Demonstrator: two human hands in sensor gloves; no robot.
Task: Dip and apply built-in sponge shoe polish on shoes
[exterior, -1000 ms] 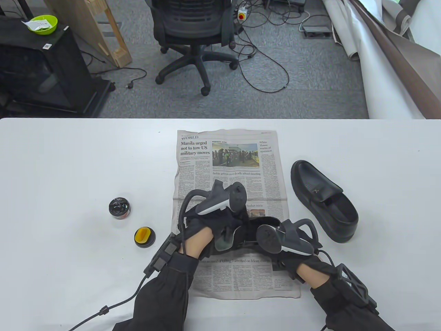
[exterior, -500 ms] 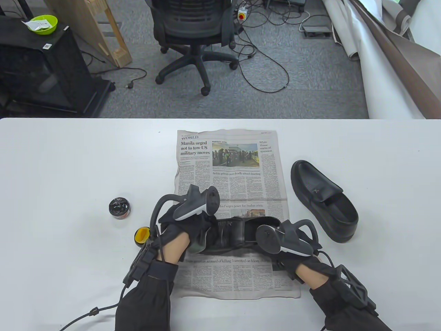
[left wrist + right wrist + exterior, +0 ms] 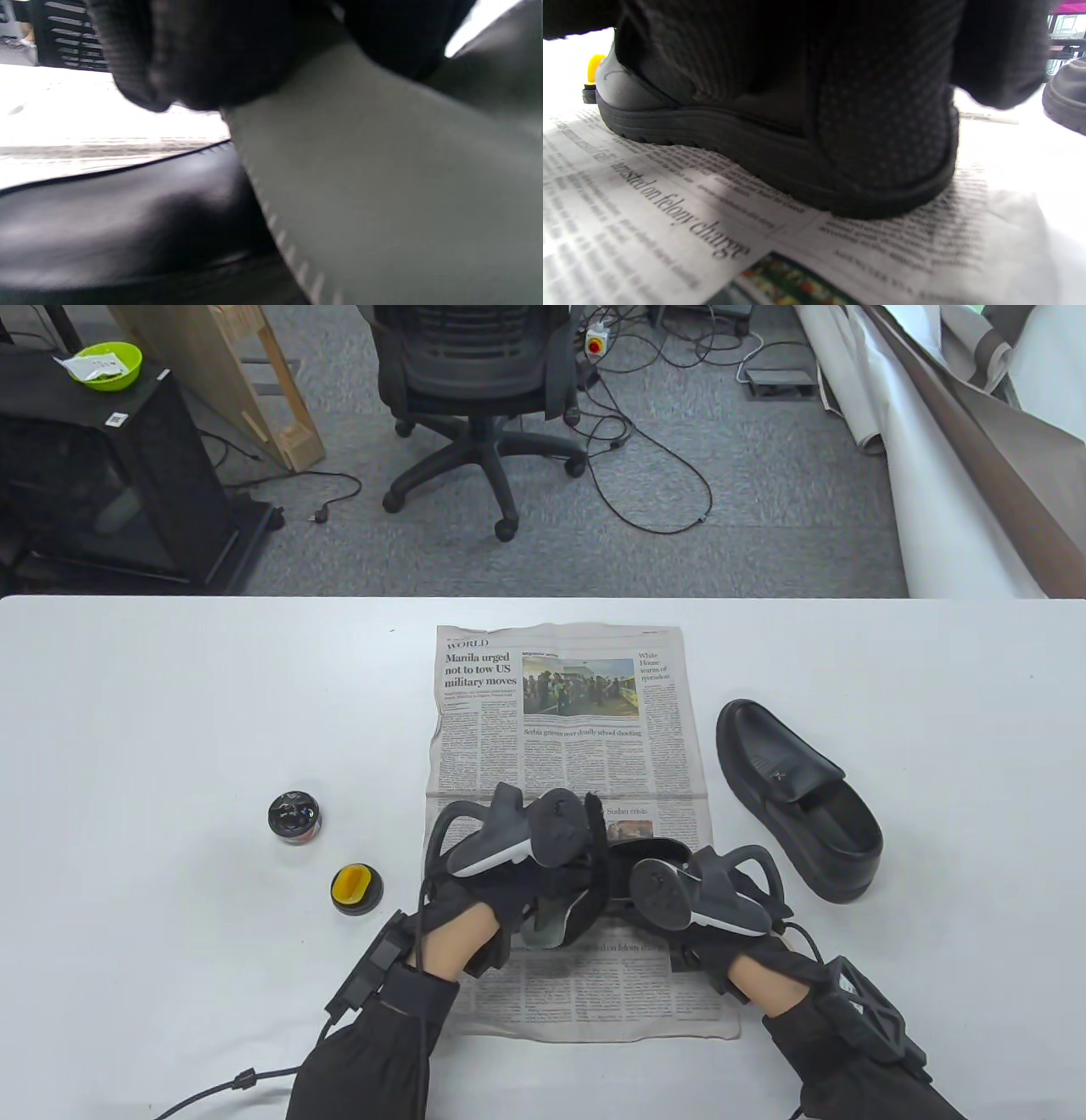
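Observation:
A black shoe point(image 3: 626, 855) lies on the newspaper point(image 3: 560, 712) between my hands. My left hand point(image 3: 550, 899) grips its left end, where a grey-green surface point(image 3: 543, 929) shows under the fingers; the left wrist view shows the same surface point(image 3: 382, 178) up close under my fingers point(image 3: 203, 51). My right hand point(image 3: 657, 920) holds the heel end; in the right wrist view its fingers point(image 3: 840, 63) wrap the heel point(image 3: 780, 169), which rests on the paper. The yellow sponge applicator point(image 3: 356, 888) and the open polish tin point(image 3: 293, 815) stand apart to the left.
A second black shoe point(image 3: 797, 797) lies on the white table point(image 3: 170, 712) to the right of the newspaper. An office chair point(image 3: 475, 381), cables and a black cabinet point(image 3: 102, 475) stand on the floor beyond the table's far edge.
My left hand swung left toward the applicator half a second ago, then came back right onto the shoe's left end. The grey-green surface shows again. My right hand has stayed put.

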